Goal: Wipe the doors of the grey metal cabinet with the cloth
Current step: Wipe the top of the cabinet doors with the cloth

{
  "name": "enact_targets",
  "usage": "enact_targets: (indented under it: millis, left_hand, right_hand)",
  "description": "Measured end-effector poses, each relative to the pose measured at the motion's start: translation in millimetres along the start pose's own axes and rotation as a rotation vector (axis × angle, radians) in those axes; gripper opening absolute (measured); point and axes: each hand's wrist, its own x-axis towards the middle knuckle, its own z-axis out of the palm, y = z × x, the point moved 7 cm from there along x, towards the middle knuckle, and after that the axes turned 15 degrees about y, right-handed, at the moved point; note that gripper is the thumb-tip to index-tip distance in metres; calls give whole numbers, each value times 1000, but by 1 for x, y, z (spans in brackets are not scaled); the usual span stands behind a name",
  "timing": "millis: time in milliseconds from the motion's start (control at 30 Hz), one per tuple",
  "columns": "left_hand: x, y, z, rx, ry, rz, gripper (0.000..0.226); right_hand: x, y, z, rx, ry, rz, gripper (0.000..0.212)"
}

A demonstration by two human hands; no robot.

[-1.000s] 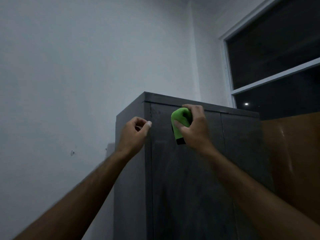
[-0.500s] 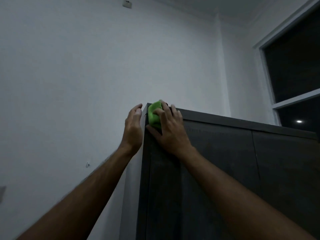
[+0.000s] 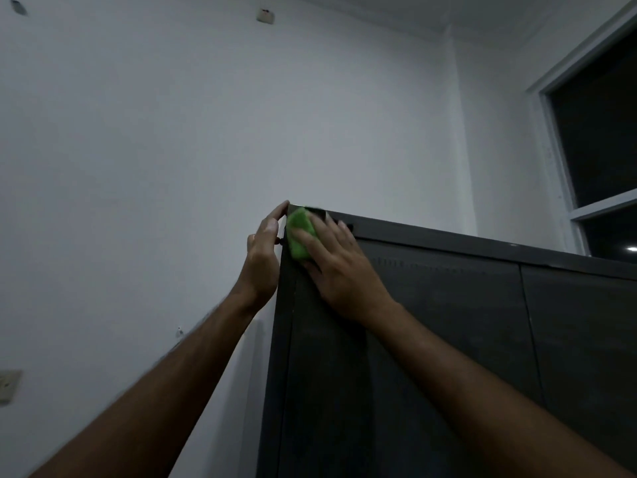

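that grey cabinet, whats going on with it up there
A person is wiping the grey metal cabinet near its top. The right hand presses a green cloth flat against the top left corner of the left door, fingers spread over it. The left hand rests with straight fingers against the cabinet's left side at the same corner. Both doors look closed. A dark window is off to the right.

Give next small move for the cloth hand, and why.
Probably drag the green cloth rightward along the left door's top edge: the right hand presses it flat at the top-left corner, the left hand rests against the cabinet's side edge.
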Motion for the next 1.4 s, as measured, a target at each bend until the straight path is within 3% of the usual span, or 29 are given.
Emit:
enact_targets:
  millis: [67, 167, 267, 433, 500, 633, 767, 867, 933, 1033, 1133, 1233, 1400]
  left_hand:
    - [-1, -3, 1, 16, -2, 7, 56]
    - [-2, -12, 3, 49, -23, 6, 58]
    - [-3, -13, 7, 69, -36, 46, 52]
    - [-6, -10, 9, -2, -47, 61, 54]
    - [-6, -10, 9, -7, -49, 62, 54]
    - [-7, -10, 8, -4, -43, 82, 57]
    - [-10, -4, 9, 39, -40, 151, 57]
    - [-15, 4, 7, 227, 14, 251, 62]
    - [-17, 13, 5, 405, 75, 390, 64]
    - [-26, 29, 14, 574, 44, 649, 63]
    - [-31, 32, 25, 719, -31, 825, 59]
    - [-29, 27, 30, 785, -107, 843, 58]
    - [-26, 26, 32, 854, -128, 830, 58]
  right_hand:
    - [-19, 21, -13, -29, -23, -61, 49]
    - [-8, 63, -29, -67, 38, 157, 51]
    - [19, 59, -21, -37, 87, 300, 49]
    - [-21, 30, -18, -11, -19, 41, 52]
    - [-30, 54, -33, -21, 0, 72, 55]
    - [0, 80, -34, 1, 93, 356, 50]
    - [-11, 36, -20, 35, 42, 146, 54]
    - [-37, 56, -36, 41, -40, 62, 67]
    - [-33, 91, -48, 61, -15, 216, 74]
    - [-8, 110, -54, 36, 74, 393, 70]
    - [-10, 74, -49, 22, 70, 281, 66]
    - [-43, 76, -59, 38, 20, 96, 64]
    - [-44, 160, -85, 57, 259, 394, 59]
